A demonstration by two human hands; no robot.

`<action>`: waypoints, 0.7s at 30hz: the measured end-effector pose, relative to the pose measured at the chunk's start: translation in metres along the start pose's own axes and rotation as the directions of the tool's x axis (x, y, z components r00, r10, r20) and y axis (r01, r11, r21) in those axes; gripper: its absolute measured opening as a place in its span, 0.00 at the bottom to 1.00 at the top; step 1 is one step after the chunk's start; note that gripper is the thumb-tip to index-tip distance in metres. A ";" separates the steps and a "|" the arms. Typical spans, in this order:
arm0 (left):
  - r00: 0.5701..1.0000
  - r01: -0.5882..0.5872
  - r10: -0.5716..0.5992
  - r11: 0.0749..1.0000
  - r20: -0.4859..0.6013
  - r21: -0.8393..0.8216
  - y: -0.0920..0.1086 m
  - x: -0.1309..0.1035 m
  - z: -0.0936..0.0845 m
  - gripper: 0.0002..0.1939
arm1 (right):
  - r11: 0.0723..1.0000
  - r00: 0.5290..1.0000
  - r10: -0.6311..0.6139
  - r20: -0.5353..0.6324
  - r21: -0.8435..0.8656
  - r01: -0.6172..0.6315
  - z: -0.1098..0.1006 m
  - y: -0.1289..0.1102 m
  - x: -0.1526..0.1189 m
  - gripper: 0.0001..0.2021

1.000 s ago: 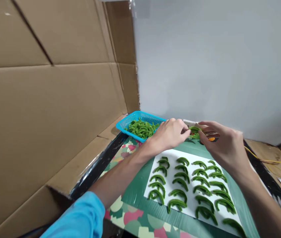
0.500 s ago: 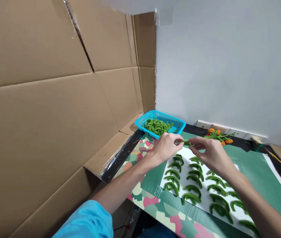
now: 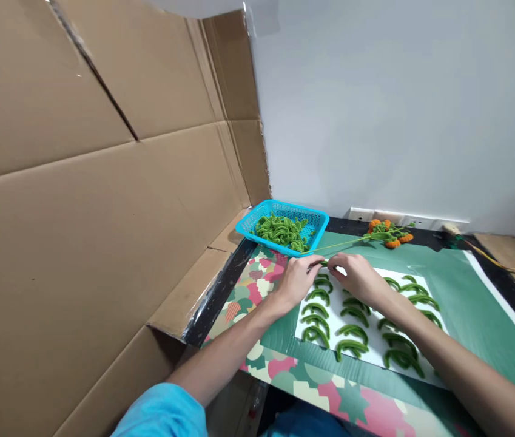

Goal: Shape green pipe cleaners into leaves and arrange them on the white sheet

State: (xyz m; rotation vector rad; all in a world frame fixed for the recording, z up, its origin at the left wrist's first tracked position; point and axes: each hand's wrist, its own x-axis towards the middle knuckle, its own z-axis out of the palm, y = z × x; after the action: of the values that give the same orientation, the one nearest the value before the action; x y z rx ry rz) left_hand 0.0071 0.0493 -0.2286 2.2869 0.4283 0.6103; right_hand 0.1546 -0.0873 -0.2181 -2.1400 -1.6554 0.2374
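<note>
My left hand [image 3: 300, 279] and my right hand [image 3: 358, 276] meet over the far left corner of a white sheet [image 3: 336, 290]. Both pinch a short green chenille stem piece [image 3: 324, 264], mostly hidden by the fingers. Below them on the sheet lie rows of curved, fuzzy green chenille pieces [image 3: 315, 320], bent into leaf-like loops. My right forearm covers part of these rows. Just beyond my left hand stands a blue plastic basket [image 3: 319, 237] with a heap of similar green pieces [image 3: 279, 229].
Orange chenille flowers [image 3: 392, 244] on a long green stem lie at the back. Behind them, a power strip [image 3: 384, 216] with a yellow cable [image 3: 494, 261] runs along the wall. Cardboard panels [image 3: 102, 230] stand on the left. Green paper [image 3: 471, 303] and a patterned cover [image 3: 302, 379] lie on the table.
Both hands have moved slightly left and closer together, still holding the green piece, now lower over the sheet's far left corner. The camera view has turned a little.
</note>
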 end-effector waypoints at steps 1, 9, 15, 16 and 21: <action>1.000 0.006 -0.006 1.000 0.012 -0.009 -0.002 0.000 0.000 0.14 | 1.000 1.000 -0.011 0.016 -0.010 0.012 0.001 0.000 0.000 0.11; 0.994 0.039 -0.035 0.999 0.101 -0.033 -0.001 0.001 -0.008 0.14 | 0.995 0.996 -0.056 0.072 -0.081 0.062 -0.009 -0.010 -0.003 0.14; 0.977 0.049 -0.036 0.997 0.210 -0.057 0.013 -0.013 -0.027 0.23 | 0.996 0.998 -0.052 0.044 -0.067 0.055 -0.015 -0.016 -0.005 0.20; 0.973 0.051 -0.037 0.997 0.229 -0.058 0.015 -0.018 -0.031 0.25 | 0.996 0.997 -0.067 0.047 -0.053 0.070 -0.014 -0.016 -0.005 0.22; 0.939 0.107 -0.096 0.994 0.329 -0.017 0.025 -0.053 -0.058 0.45 | 0.994 0.990 -0.113 0.083 0.016 0.112 -0.013 -0.017 -0.005 0.26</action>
State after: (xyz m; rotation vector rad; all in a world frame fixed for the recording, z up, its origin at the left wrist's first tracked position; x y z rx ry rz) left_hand -0.0652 0.0399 -0.1908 2.2616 0.3658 0.1762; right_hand 0.1432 -0.0917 -0.2000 -2.0458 -1.8112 0.3056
